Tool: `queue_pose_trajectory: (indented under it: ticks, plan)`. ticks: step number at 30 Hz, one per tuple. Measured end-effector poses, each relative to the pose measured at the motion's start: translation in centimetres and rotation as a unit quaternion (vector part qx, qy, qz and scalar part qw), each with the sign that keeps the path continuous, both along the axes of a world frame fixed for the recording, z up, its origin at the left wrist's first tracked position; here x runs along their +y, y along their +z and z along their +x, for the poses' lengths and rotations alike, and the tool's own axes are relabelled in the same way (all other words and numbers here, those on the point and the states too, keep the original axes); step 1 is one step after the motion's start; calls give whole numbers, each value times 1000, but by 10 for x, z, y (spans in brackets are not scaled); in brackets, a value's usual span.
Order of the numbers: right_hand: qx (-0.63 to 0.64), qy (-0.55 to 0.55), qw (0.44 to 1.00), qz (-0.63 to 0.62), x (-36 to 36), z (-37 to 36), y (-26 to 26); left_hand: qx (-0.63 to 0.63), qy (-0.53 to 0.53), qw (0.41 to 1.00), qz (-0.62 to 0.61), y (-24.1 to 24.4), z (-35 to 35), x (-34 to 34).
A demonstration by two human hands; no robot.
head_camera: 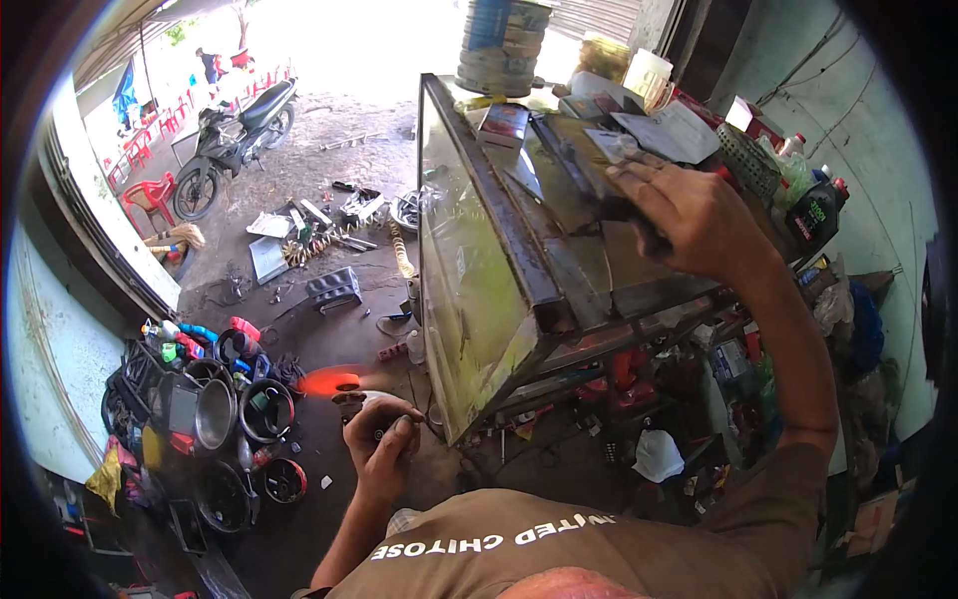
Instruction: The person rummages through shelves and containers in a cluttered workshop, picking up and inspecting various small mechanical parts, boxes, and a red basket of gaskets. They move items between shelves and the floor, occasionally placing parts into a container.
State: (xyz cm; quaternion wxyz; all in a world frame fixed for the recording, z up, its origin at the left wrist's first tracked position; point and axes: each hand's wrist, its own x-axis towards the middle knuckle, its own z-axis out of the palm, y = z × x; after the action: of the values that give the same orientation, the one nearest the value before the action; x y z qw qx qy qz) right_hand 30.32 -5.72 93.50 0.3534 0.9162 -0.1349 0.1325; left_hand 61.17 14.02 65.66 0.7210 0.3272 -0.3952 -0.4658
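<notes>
My left hand (pixel 384 443) is closed around a small object, mostly hidden by the fingers. At its far end is an orange, motion-blurred part (pixel 323 380) with a dark centre; its exact kind is unclear. To its right stands a metal-framed glass display case (pixel 550 311). My right hand (pixel 685 213) reaches over the top of the case, fingers bent down beside a dark item (pixel 616 208). Whether the fingers grip it is hidden. White papers (pixel 673 133) lie just beyond that hand, and a small red-and-white box (pixel 503 125) sits to the left.
A large tub (pixel 503 49) and a black Motul oil bottle (pixel 816 213) stand on the case. Wheel rims and bottles are heaped around a metal bowl (pixel 215 414) at left. Metal parts and a coiled hose (pixel 402 251) litter the floor. A motorbike (pixel 238 138) is parked outside.
</notes>
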Motion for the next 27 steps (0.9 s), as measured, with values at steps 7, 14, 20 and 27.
queue_pose_trajectory:
  ticks: [7, 14, 20, 27]
  plan:
    - [-159, -101, 976, 113, 1, -18, 21, 26, -9, 999, 18, -5, 7, 12]
    - [-166, -63, 981, 79, -3, -23, 38, 29, -5, 999, 22, -3, 7, 18]
    - [-115, -86, 990, -9, 15, -8, 9, 70, -32, 996, 50, -12, 4, 22]
    - [-107, -109, 988, -13, 45, 15, -30, 17, -5, 999, 27, -9, -11, 18]
